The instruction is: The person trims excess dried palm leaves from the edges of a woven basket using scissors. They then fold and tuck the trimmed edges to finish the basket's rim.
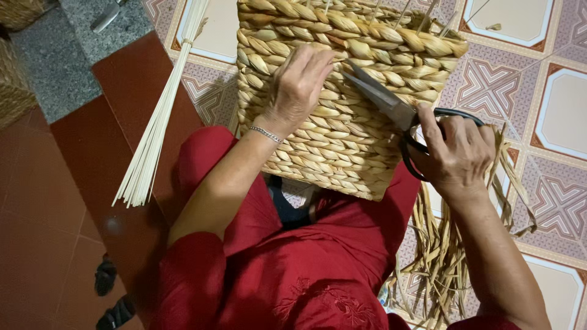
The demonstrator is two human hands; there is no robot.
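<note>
1. Looks like a home used as a small basket-weaving workplace, with work done on the floor.
2. Patterned ceramic floor tiles (526, 79) and a red step (122, 122).
3. Bundle of pale reed sticks (156, 122), loose dried straw (440, 256), woven straw basket (342, 140).

basket (342, 140): on the lap
left hand (299, 85): on the basket's wall
scissors (391, 107): right of basket
reed bundle (159, 122): left of basket

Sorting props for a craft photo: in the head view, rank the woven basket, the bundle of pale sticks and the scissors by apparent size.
1. woven basket
2. bundle of pale sticks
3. scissors, partly hidden by the right hand
</note>
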